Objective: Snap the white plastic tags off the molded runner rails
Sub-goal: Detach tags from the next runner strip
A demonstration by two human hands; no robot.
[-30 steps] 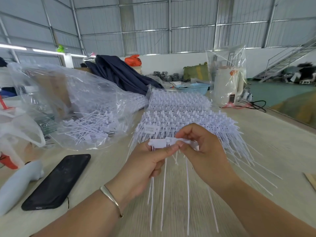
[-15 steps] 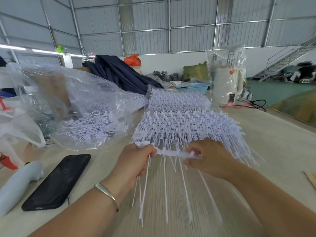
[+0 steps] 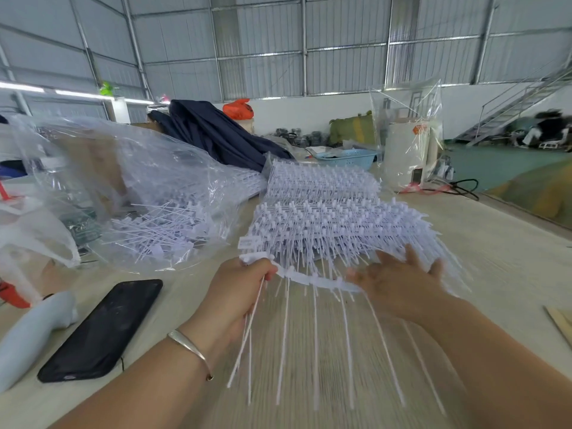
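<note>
left hand (image 3: pixel 238 286) grips runner rail (image 3: pixel 312 278) crosswise, tags (image 3: pixel 315 351) hanging toward viewer.

Right hand (image 3: pixel 399 283) motion-blurred

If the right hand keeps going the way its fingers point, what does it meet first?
Probably the stack of runner rails right ahead: the right hand is open, fingertips already at its near edge, though blur hides actual contact.
</note>
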